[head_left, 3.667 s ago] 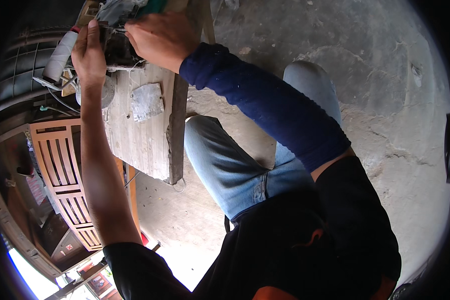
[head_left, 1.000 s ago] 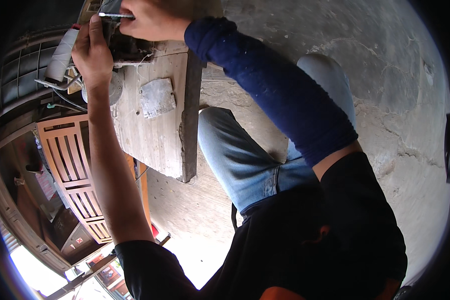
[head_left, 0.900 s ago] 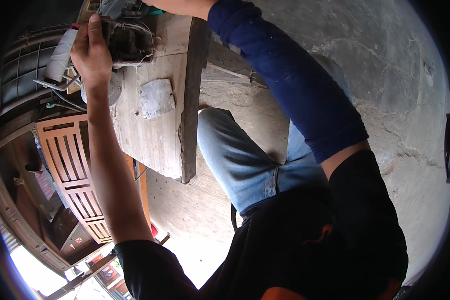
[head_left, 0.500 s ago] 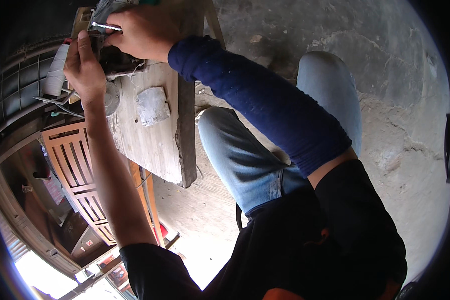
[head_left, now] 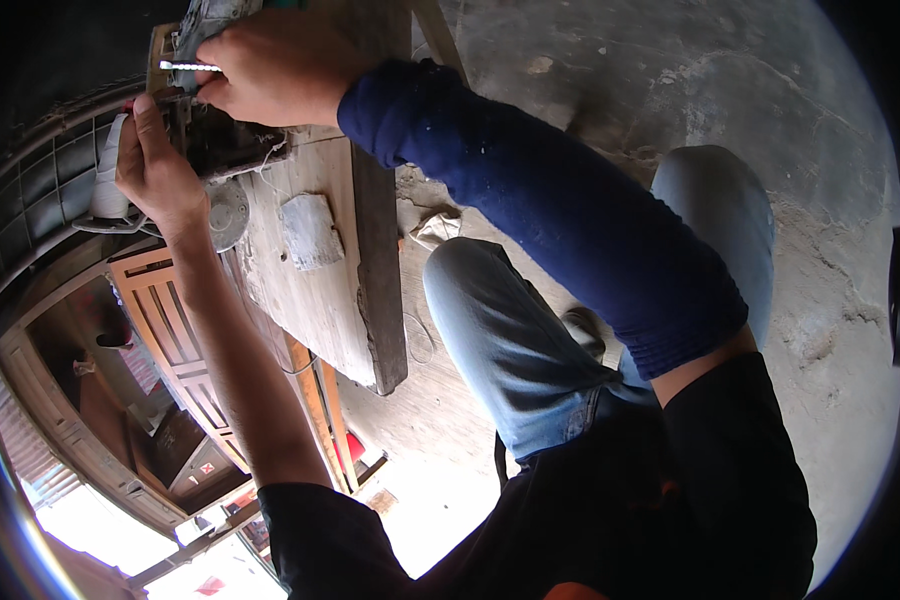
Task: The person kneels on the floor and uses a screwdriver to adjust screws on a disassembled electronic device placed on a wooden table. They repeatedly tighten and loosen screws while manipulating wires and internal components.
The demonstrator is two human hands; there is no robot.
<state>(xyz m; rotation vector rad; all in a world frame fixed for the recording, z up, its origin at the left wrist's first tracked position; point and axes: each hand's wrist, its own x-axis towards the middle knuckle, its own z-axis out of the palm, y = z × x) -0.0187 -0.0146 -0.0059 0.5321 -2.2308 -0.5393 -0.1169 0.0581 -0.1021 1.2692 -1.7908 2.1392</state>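
In the upper left, my right hand (head_left: pixel 280 70) is closed around a thin white stick (head_left: pixel 190 66) with a twisted-looking pattern. One end juts out to the left past the fingers. Lower and to the left, my left hand (head_left: pixel 160 175) has its fingers curled and its thumb pointing up; what lies inside them, if anything, is hidden. A cone of white thread (head_left: pixel 108 185) stands just left of it, partly covered. Between the hands and beyond them sits a dark mechanism with an opening (head_left: pixel 225 140), at the end of a worn wooden tabletop (head_left: pixel 310 310).
On the tabletop lie a grey square piece (head_left: pixel 310 232) and, by my left wrist, a round metal disc (head_left: pixel 228 215). A wire grille (head_left: pixel 50 170) runs along the left. Below it stands a slatted wooden panel (head_left: pixel 175 330). Some pale cloth (head_left: pixel 436 230) lies on the floor near my knee.
My right hand and the white stick have shifted slightly left. My left hand has moved down a little, and the view has turned so the table and my knees appear lower and further right.
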